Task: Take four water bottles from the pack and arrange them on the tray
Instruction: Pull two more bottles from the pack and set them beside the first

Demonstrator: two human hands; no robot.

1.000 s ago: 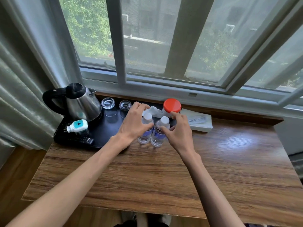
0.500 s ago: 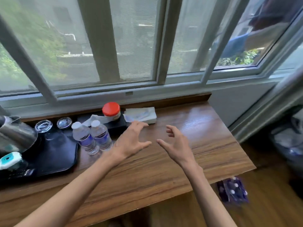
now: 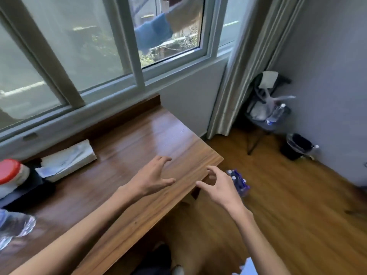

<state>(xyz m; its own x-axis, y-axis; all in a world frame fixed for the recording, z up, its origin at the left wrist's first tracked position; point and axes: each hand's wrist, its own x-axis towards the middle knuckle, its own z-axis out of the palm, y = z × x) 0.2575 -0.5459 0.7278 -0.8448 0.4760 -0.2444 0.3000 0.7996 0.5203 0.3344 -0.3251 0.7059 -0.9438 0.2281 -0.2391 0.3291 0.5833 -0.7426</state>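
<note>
The pack of water bottles (image 3: 239, 182), wrapped in purple-blue plastic with white caps showing, lies on the wooden floor just past the table's right corner, partly hidden behind my right hand (image 3: 220, 188). That hand hovers over the table edge, empty, fingers spread. My left hand (image 3: 153, 178) is above the table top, also empty with fingers apart. At the far left edge the bases of two clear bottles (image 3: 14, 227) stand on the table. Only a dark corner of the black tray (image 3: 25, 195) shows at the left.
The wooden table (image 3: 123, 167) ends at a corner near my right hand. A tissue pack (image 3: 67, 160) and a red-lidded jar (image 3: 10, 171) sit near the window. A folding stand (image 3: 266, 114) with a bottle and a black bin (image 3: 296, 146) stand by the far wall.
The view has swung right, away from the tray and the two bottles. Both hands have let go of the bottles and moved right to the table's corner, toward the pack on the floor.
</note>
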